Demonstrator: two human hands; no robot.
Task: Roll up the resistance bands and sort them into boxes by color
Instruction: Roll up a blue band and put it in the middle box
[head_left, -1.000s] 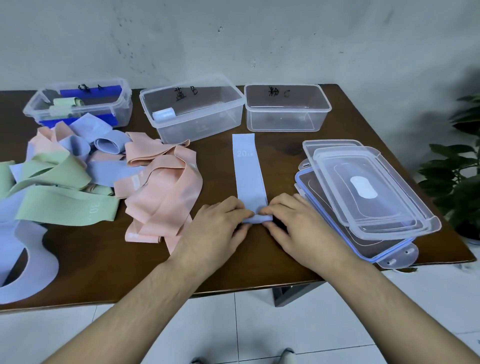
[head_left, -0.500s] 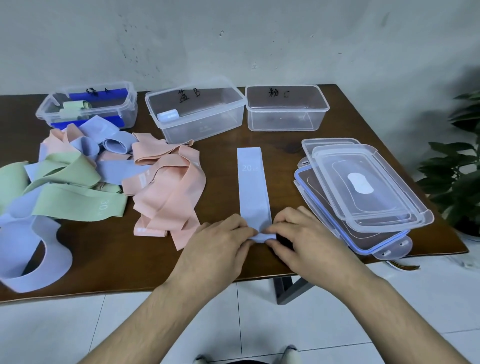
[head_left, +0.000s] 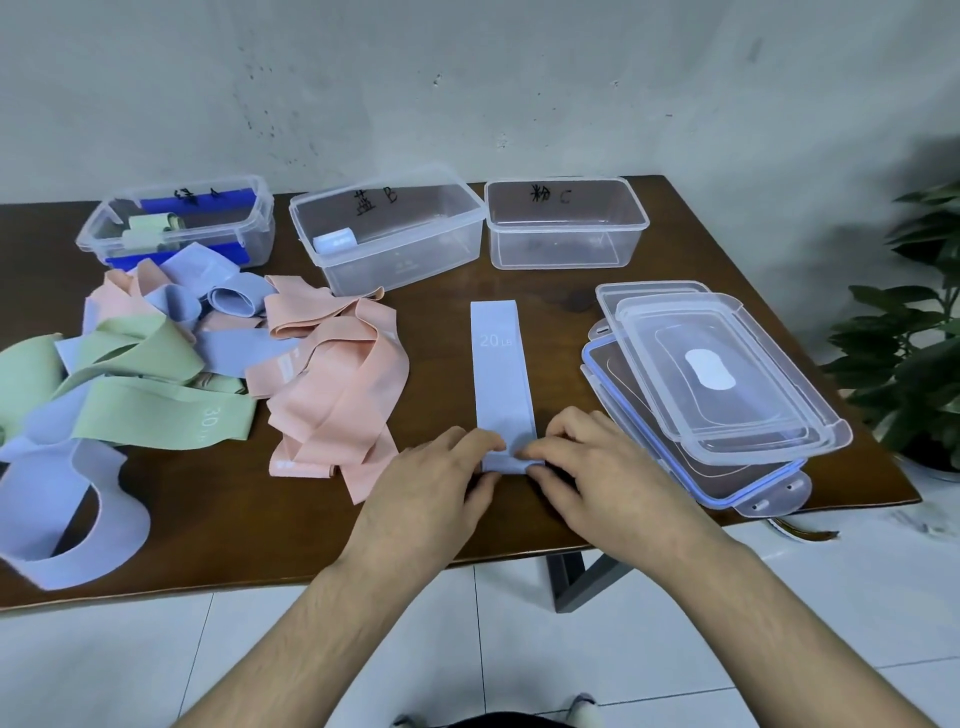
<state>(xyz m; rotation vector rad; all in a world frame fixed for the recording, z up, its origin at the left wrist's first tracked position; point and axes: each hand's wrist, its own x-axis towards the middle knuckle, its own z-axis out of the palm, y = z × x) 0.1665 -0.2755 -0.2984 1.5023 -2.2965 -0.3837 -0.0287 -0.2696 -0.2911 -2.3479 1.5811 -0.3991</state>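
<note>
A light blue band (head_left: 500, 374) marked 20 LB lies flat and straight on the brown table (head_left: 218, 540), its near end curled into a small roll. My left hand (head_left: 436, 488) and my right hand (head_left: 597, 467) pinch that rolled end from either side. Three clear boxes stand at the back: the left box (head_left: 182, 223) holds green rolls, the middle box (head_left: 384, 234) holds one pale blue roll, the right box (head_left: 566, 223) looks bare. Loose pink bands (head_left: 332, 395), green bands (head_left: 140, 405) and blue bands (head_left: 67, 514) are heaped on the left.
Stacked clear lids (head_left: 717, 384) lie right of the band, overhanging the table's front right corner. A potted plant (head_left: 914, 332) stands past the right edge. White tiled floor (head_left: 156, 665) shows below the table's front edge.
The view has shifted slightly. The rolled end under my fingers has gained a little, and the flat part of the band looks a bit shorter.
</note>
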